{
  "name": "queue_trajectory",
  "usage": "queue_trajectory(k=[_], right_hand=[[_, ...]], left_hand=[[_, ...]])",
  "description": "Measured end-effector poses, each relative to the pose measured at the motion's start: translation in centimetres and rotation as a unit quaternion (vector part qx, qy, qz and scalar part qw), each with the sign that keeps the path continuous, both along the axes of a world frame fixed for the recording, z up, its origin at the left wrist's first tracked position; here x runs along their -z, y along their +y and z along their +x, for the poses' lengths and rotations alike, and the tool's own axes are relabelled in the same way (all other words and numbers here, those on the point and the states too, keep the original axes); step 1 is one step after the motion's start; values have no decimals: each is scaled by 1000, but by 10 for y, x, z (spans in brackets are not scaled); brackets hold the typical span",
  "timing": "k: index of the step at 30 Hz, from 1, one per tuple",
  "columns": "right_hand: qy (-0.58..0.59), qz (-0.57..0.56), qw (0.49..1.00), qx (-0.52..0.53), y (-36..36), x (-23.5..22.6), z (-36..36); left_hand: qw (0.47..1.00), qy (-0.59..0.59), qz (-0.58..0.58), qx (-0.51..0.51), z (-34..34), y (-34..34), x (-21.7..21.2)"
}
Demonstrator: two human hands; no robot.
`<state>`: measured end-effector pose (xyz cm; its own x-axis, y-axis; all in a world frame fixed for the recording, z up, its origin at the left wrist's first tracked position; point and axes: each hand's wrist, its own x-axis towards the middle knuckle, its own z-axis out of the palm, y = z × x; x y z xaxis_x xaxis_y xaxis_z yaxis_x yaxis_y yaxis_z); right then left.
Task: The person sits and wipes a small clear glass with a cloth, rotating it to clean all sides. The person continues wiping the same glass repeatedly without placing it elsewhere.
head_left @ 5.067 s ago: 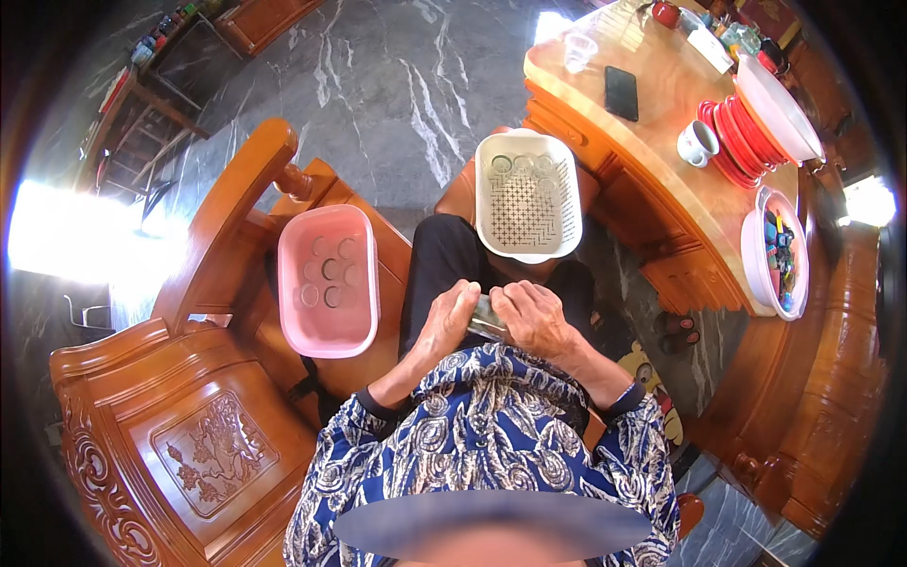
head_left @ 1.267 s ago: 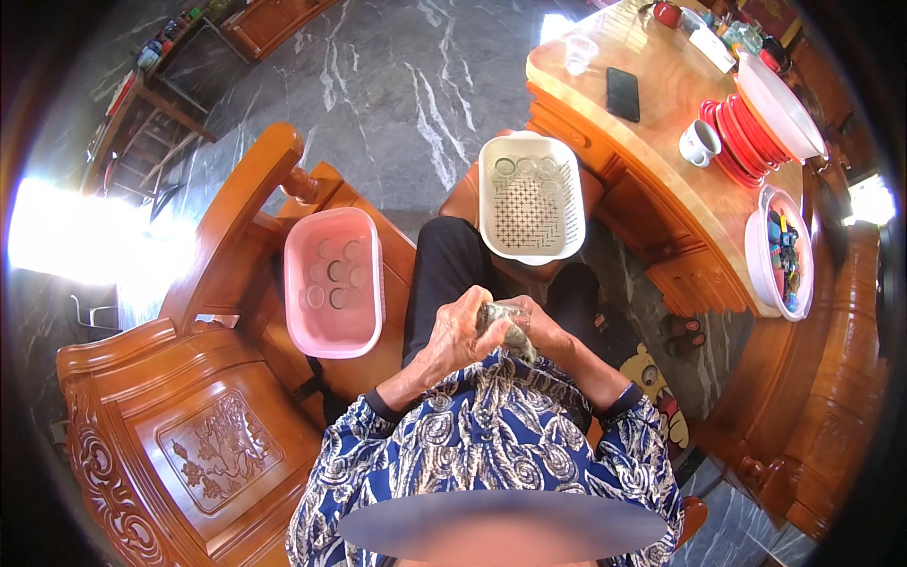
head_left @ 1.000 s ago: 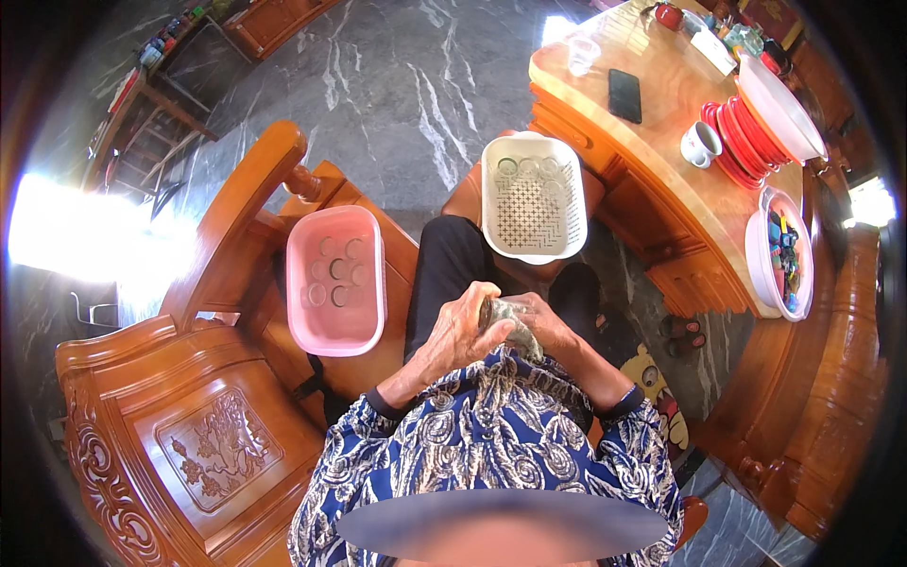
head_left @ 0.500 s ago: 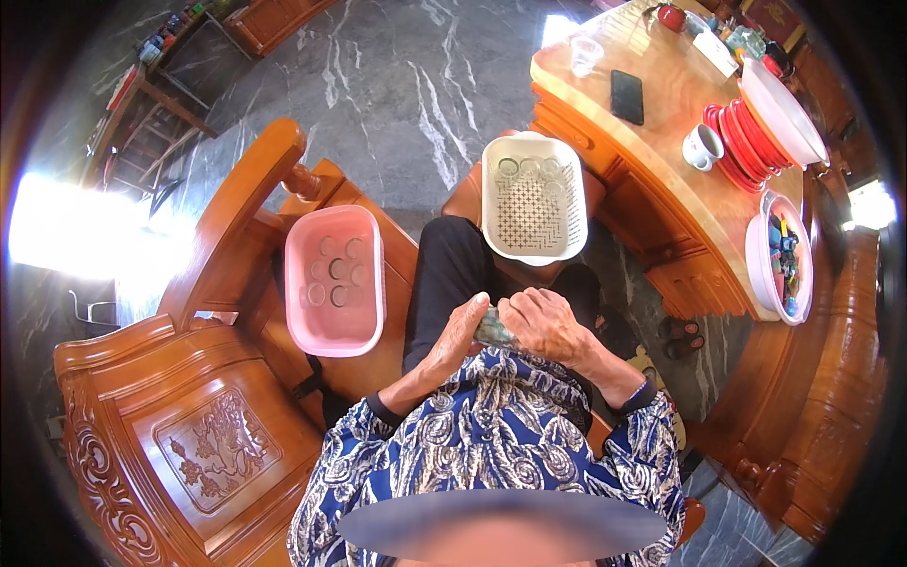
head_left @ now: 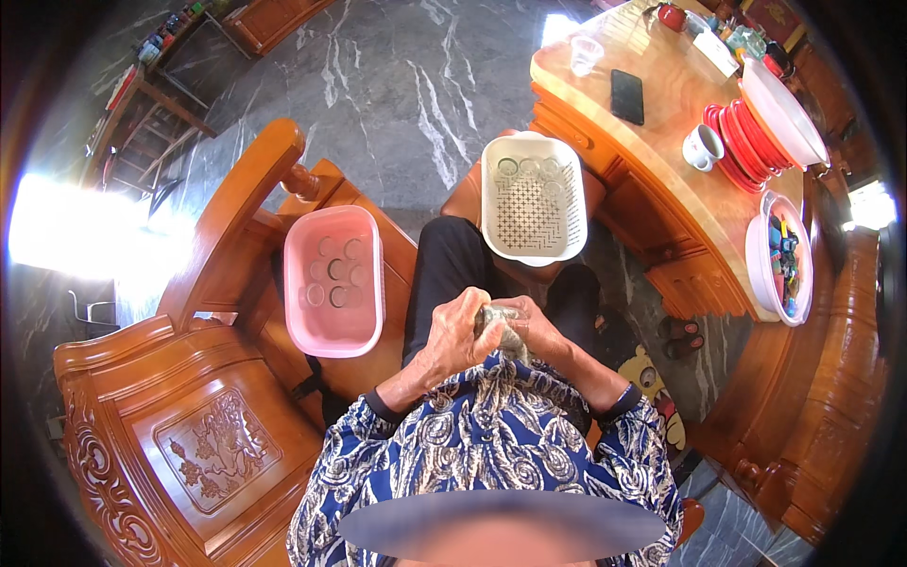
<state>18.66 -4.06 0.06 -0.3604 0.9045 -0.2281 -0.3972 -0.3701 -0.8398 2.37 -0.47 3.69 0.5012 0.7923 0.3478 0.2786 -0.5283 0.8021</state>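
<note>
At the far left we see a carved wooden bench (head_left: 189, 444), and on its seat a pink tub (head_left: 335, 281) with several round lids lying flat in it. Moving right, the left hand (head_left: 456, 333) sits over the lap, fingers curled closed around a small greyish object (head_left: 499, 324) that looks like a crumpled cloth or a small jar, too hidden to tell which. The right hand (head_left: 536, 331) meets it from the other side, its fingers also closed on the same object, so the two hands touch around it just in front of the patterned blue shirt. Beyond the knees rests a white perforated basket (head_left: 532, 200) with round lids along its far edge. Further right stands a wooden table (head_left: 661, 142) bearing a dark phone (head_left: 627, 95), a white cup (head_left: 701, 148), stacked red plates (head_left: 742, 142) and a white bowl (head_left: 777, 257) of coloured bits.
</note>
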Motion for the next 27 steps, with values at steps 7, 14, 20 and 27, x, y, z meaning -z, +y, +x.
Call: queue_trajectory(k=[7,14,20,27], right_hand=[[4,-25,998,-55,-1,11,11],[-494,279,819,85,-5,-8,15],[-618,570,540,33,-1,-26,24],[-589,566,574,52,4,-29,23]], left_hand=[[998,28,-21,61,-5,7,-3],[967,26,-254,12,-4,4,16],[820,-113,-560,26,-3,-2,2],[864,-108,-491,32,-3,2,15]])
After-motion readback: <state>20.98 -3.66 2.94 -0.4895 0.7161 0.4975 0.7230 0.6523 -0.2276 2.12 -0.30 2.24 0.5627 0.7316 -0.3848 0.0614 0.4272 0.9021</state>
